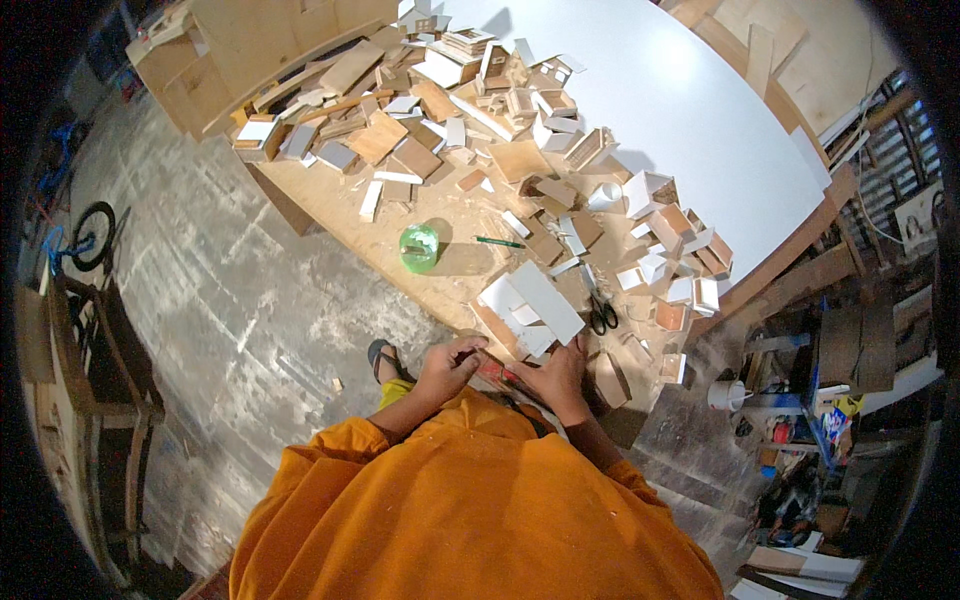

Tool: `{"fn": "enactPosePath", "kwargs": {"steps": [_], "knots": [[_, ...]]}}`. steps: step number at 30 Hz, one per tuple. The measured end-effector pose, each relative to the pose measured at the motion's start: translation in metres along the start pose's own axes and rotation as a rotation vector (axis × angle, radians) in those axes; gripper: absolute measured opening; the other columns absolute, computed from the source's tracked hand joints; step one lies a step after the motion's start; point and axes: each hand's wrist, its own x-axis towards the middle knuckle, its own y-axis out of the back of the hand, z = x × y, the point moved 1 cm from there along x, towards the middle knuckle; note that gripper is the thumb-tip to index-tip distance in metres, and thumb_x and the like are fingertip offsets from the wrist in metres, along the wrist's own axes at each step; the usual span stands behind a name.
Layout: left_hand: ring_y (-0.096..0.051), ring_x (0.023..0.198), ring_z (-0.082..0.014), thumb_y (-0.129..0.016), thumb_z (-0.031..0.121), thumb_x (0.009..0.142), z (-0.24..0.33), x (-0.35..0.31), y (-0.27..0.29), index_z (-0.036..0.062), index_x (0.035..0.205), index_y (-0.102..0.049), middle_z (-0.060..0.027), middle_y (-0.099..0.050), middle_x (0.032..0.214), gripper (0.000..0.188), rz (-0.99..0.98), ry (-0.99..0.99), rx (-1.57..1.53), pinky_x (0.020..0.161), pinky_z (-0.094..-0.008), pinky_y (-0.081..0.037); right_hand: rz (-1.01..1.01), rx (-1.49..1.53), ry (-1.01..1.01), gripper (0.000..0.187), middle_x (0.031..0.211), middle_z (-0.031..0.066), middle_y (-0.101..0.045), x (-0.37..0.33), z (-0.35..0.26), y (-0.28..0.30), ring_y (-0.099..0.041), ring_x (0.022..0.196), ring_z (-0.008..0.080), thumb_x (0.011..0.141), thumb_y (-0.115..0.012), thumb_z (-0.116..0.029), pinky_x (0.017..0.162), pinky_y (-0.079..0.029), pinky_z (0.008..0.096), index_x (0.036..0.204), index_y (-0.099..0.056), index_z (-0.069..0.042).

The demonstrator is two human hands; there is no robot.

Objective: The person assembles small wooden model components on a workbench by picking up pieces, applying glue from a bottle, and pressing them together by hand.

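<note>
My left hand [450,368] is just off the table's near edge. Its fingers curl together in a pinch, and whatever they hold is too small to make out. My right hand [557,382] grips the near end of a small wooden model house [545,300], thumb toward the left and fingers by the right corner, partly hidden. The house has white roof panels and tilts on the tabletop. Something red [495,370] shows between my hands, its kind unclear. Black-handled scissors [603,315] lie right of the house. A green pen [499,242] lies beyond it.
A green transparent container [419,247] stands near the table's left edge [340,235]. Wood offcuts [380,137] and several small house pieces [650,195] are heaped across the table. A white panel [690,110] covers its far right. A wooden chair [110,420] stands on the floor at left.
</note>
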Motion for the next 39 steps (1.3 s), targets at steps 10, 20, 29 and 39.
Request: {"fn": "enactPosePath", "kwargs": {"steps": [10,20,29,39], "knots": [[-0.058,0.099,-0.0157,-0.059,0.004,0.086,0.0,-0.001,0.001,0.001,0.108,-0.062,-0.0081,-0.064,0.109,0.022,-0.002,-0.025,0.049,0.087,-0.0301,-0.045,-0.065,0.049,0.002,0.081,0.116,0.024,-0.052,0.008,0.02,-0.002,-0.048,0.109,0.0418,0.055,-0.083,-0.035,0.096,-0.036,0.0481,0.12,-0.049,0.001],[-0.059,0.088,-0.0127,-0.059,0.008,0.089,0.0,-0.01,0.006,-0.0011,0.107,-0.062,-0.0062,-0.066,0.097,0.021,0.046,-0.069,0.093,0.078,-0.0276,-0.047,-0.013,0.17,0.002,0.084,0.119,0.0229,-0.051,0.015,0.035,-0.006,-0.047,0.11,0.0423,0.052,-0.083,-0.033,0.099,-0.033,0.0498,0.121,-0.048,0.001],[-0.057,0.084,-0.0106,-0.06,0.005,0.089,-0.025,-0.012,0.005,-0.0006,0.106,-0.062,-0.0024,-0.065,0.092,0.018,0.079,-0.019,0.047,0.075,-0.0256,-0.046,-0.026,0.206,0.046,0.075,0.106,0.0183,-0.059,0.021,0.049,-0.008,-0.056,0.1,0.0342,0.05,-0.085,-0.023,0.091,-0.044,0.0408,0.114,-0.054,0.0],[-0.058,0.073,-0.0153,-0.058,0.011,0.084,-0.016,-0.012,0.006,0.0043,0.105,-0.063,-0.0092,-0.064,0.08,0.023,0.089,0.057,-0.025,0.068,-0.029,-0.046,-0.024,0.796,-0.193,0.065,0.107,0.014,-0.061,0.029,0.042,-0.001,-0.059,0.101,0.0267,0.053,-0.081,-0.016,0.091,-0.045,0.0368,0.111,-0.055,-0.001]]}}
